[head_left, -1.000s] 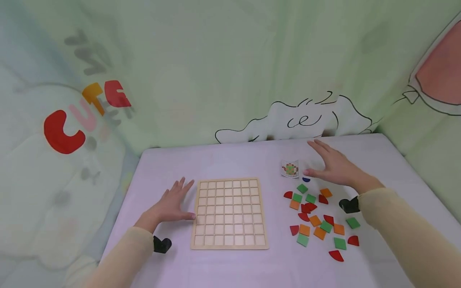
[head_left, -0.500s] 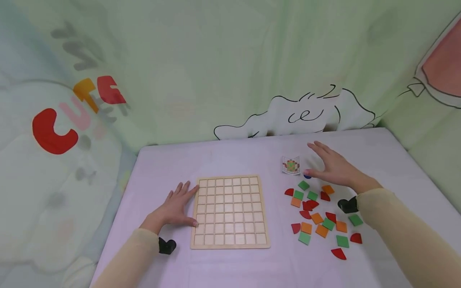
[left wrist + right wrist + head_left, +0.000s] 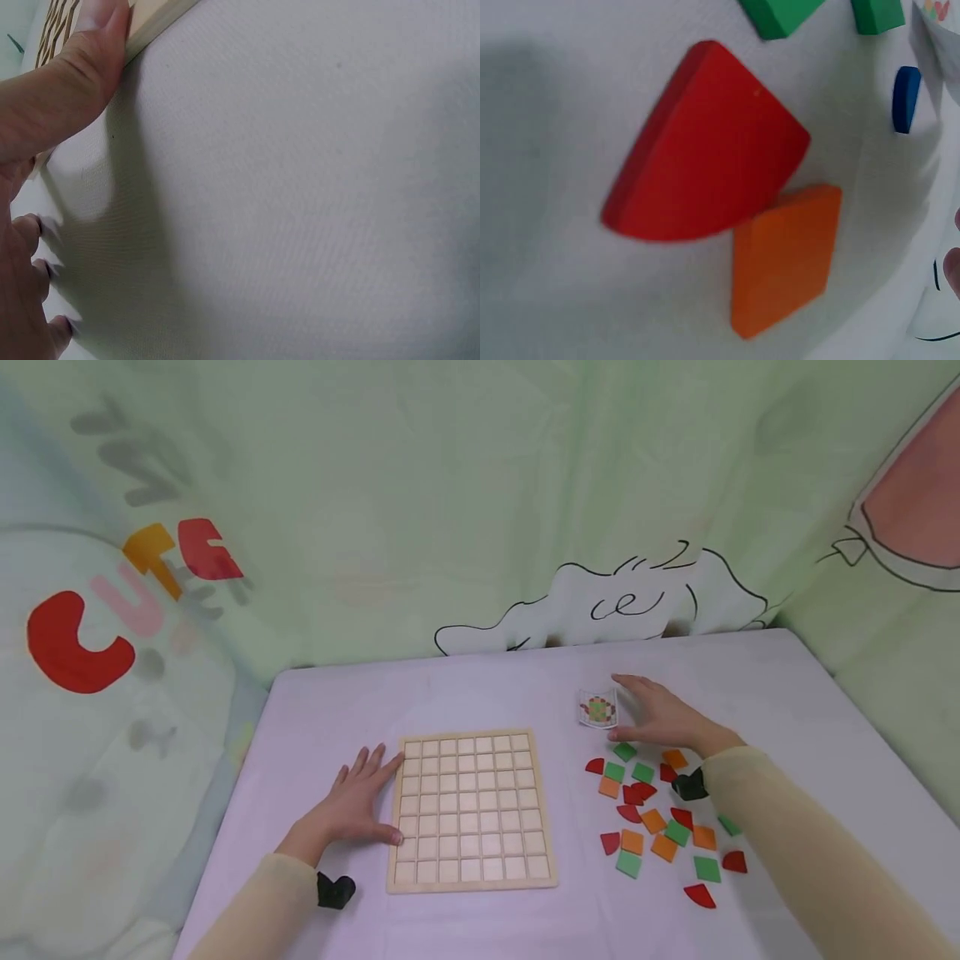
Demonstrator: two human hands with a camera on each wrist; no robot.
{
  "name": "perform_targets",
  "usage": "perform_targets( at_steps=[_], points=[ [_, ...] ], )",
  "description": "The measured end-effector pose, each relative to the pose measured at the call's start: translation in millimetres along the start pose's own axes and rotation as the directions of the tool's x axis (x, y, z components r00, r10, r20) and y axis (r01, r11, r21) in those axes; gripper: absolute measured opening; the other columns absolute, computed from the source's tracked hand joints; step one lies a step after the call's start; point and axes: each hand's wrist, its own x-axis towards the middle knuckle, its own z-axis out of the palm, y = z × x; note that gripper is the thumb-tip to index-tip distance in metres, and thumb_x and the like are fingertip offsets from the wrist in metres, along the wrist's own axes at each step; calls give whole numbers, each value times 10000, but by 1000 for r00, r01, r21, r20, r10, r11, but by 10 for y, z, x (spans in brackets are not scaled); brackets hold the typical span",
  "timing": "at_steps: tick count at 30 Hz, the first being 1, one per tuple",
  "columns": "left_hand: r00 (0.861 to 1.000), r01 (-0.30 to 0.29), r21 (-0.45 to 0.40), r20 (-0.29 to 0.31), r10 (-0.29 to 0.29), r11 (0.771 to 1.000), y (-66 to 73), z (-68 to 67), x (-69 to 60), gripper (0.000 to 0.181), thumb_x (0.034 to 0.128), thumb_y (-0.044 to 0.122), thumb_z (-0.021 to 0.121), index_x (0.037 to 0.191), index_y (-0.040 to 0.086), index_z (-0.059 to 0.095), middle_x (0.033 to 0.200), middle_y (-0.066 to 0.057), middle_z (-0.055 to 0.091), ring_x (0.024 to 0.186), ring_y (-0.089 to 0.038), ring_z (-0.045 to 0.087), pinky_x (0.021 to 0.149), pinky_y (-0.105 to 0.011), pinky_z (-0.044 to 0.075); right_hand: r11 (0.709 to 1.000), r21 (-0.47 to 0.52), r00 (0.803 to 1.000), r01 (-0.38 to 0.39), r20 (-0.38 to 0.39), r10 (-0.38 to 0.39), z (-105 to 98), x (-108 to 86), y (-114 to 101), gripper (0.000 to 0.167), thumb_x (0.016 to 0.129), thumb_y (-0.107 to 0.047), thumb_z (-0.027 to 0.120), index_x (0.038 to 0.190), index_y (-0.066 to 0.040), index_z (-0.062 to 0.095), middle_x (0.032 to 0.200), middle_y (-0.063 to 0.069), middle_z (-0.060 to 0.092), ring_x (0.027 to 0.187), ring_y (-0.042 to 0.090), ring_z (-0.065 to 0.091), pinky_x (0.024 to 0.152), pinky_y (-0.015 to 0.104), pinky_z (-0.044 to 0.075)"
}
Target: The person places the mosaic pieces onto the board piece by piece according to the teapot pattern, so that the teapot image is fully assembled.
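Note:
A pale wooden grid board (image 3: 474, 887) lies on the table in the head view. My left hand (image 3: 347, 808) is spread at its left edge; in the left wrist view the thumb (image 3: 71, 90) rests on the frame. My right hand (image 3: 663, 718) hovers by the right side of a small card (image 3: 597, 710) printed with a coloured pattern, fingers extended and parted. Whether it touches the card, I cannot tell. A blue half-round piece (image 3: 906, 99) shows beside the card in the right wrist view; the hand hides it from the head view.
Red quarter-round pieces (image 3: 700, 896), orange squares (image 3: 632, 841) and green squares (image 3: 628, 863) are scattered right of the board, some touching or overlapping. A curtain (image 3: 360, 510) hangs behind the lilac-covered table (image 3: 420, 693).
My right hand has come left, closer to the card, and now covers the blue piece in the head view. The left hand stays at the board's edge. The head view has shifted slightly.

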Motion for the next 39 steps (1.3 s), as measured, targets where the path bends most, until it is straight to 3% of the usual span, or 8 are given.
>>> perform_targets(
  at_steps=[14,29,39],
  points=[
    [1000,-11,-26,-16,10,1000,-13,24,3,1288,608,552,931,1629,139,263,1710,-236,94,1574,-495,16,1215,-743,61,996,-87,1000,-4,-23,2,31,100,56,962,808,-450,841,1520,20,397,1574,332,328,1441,536,295,1144,709,324],
    [1000,6,-12,-11,-6,1000,9,13,-14,1288,613,544,934,1633,148,255,1714,-217,99,1581,-475,21,1224,-730,64,996,-87,1000,-11,-30,8,39,113,32,881,799,-431,857,1465,7,482,1545,329,378,1423,532,329,1128,706,352],
    [1000,11,-18,-13,-11,1000,25,7,-26,1292,607,538,937,1633,149,256,1716,-211,96,1583,-469,19,1227,-727,58,996,-40,997,75,-30,-76,170,151,-82,823,792,-452,861,1419,-21,546,1526,275,451,1443,492,343,1132,687,372]
  ],
)
